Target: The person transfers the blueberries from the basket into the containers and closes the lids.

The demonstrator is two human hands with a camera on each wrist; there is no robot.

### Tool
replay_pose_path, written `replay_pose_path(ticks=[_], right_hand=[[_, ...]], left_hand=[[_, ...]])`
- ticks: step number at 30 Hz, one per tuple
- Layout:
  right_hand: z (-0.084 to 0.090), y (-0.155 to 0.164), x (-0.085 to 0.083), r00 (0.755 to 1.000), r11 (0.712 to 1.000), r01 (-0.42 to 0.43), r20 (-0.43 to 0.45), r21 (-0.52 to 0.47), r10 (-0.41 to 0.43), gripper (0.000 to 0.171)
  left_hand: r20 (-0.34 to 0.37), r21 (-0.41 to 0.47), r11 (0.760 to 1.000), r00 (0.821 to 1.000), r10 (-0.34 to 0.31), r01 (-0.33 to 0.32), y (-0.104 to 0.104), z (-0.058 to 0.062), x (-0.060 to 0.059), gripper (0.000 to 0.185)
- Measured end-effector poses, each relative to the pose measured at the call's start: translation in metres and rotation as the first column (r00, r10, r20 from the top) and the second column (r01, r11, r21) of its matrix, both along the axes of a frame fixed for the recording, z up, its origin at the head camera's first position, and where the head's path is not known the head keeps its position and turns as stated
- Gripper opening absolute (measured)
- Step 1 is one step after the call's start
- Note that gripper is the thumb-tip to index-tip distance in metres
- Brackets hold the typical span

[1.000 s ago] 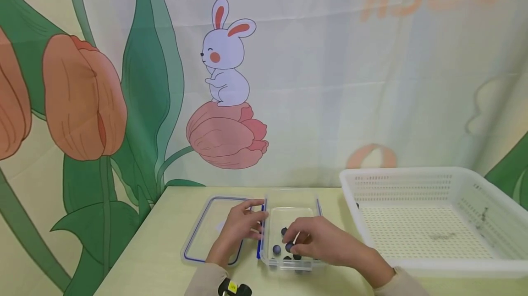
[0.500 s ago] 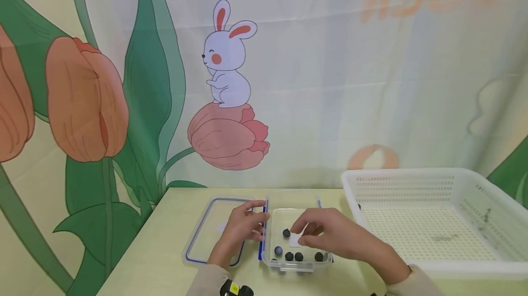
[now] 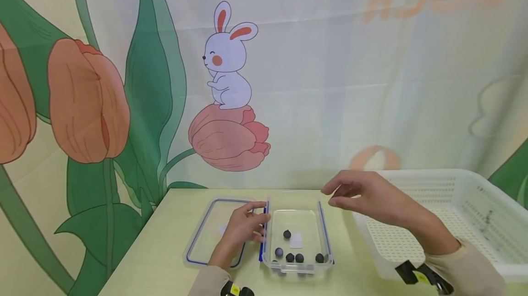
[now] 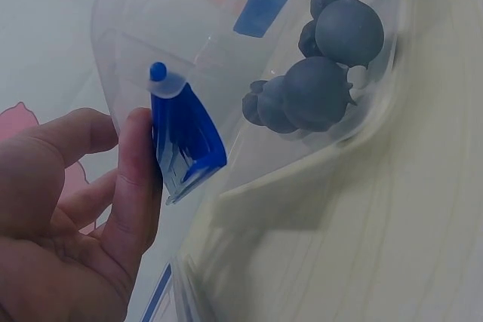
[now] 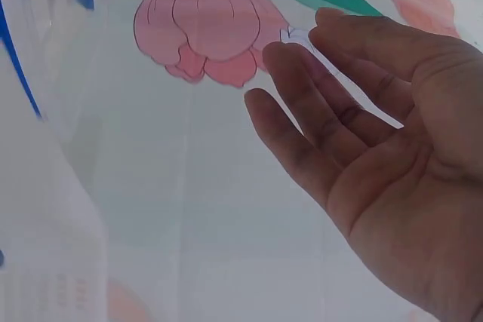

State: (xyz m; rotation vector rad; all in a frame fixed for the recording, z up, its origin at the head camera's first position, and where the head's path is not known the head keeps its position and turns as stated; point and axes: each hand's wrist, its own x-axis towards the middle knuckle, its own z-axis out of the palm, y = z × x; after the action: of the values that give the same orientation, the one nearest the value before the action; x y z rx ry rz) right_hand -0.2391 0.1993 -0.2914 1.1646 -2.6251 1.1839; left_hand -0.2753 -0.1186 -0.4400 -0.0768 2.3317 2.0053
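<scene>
A clear plastic container [image 3: 324, 234] with blue clasps stands on the table and holds several dark blueberries [image 3: 294, 257] and a small white square [image 3: 295, 240]. My left hand [image 3: 243, 227] holds the container's left side. In the left wrist view, the left hand [image 4: 68, 209] has its thumb lying against the blue clasp [image 4: 185, 141], with the blueberries [image 4: 317, 92] behind the clear wall. My right hand [image 3: 363, 195] hovers above and to the right of the container with relaxed fingers. In the right wrist view, the right hand [image 5: 362, 133] holds nothing that I can make out.
The container's clear lid [image 3: 206, 232] with a blue seal lies flat to the left of it. A large white perforated basket [image 3: 474, 204] stands at the right. The pale table [image 3: 165, 259] ends at a printed curtain behind.
My right hand has lifted out of the container and moved up and right toward the basket. The blueberries and a white square now show inside. The left hand has stayed put.
</scene>
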Motion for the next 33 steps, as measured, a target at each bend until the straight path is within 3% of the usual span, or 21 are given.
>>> replay_pose_path(ticks=[6,12,16,23,33], right_hand=[[0.017,0.023,-0.016,0.998,0.999,0.028,0.05,0.045,-0.03,0.02],[0.012,0.044,-0.04,1.0,0.999,0.017,0.018,0.045,-0.018,0.017],[0.002,0.055,-0.056,0.999,0.998,0.031,0.018,0.058,-0.032,0.015],[-0.029,0.074,-0.083,0.982,0.996,0.05,0.181,0.072,-0.062,0.02],[-0.068,0.087,-0.108,0.959,0.991,0.057,0.268,0.119,-0.087,0.02]], left_hand=[[0.009,-0.01,1.0,1.0,0.008,-0.008,0.0,0.0,0.0,0.047],[0.005,0.004,1.0,1.0,-0.006,0.006,-0.001,0.0,0.002,0.049],[-0.011,0.012,1.0,1.0,-0.014,0.014,-0.001,0.001,0.002,0.05],[-0.004,0.03,0.999,1.0,-0.023,0.023,-0.002,0.0,0.001,0.049],[0.002,0.033,0.999,1.0,-0.017,0.017,-0.003,-0.002,-0.001,0.048]])
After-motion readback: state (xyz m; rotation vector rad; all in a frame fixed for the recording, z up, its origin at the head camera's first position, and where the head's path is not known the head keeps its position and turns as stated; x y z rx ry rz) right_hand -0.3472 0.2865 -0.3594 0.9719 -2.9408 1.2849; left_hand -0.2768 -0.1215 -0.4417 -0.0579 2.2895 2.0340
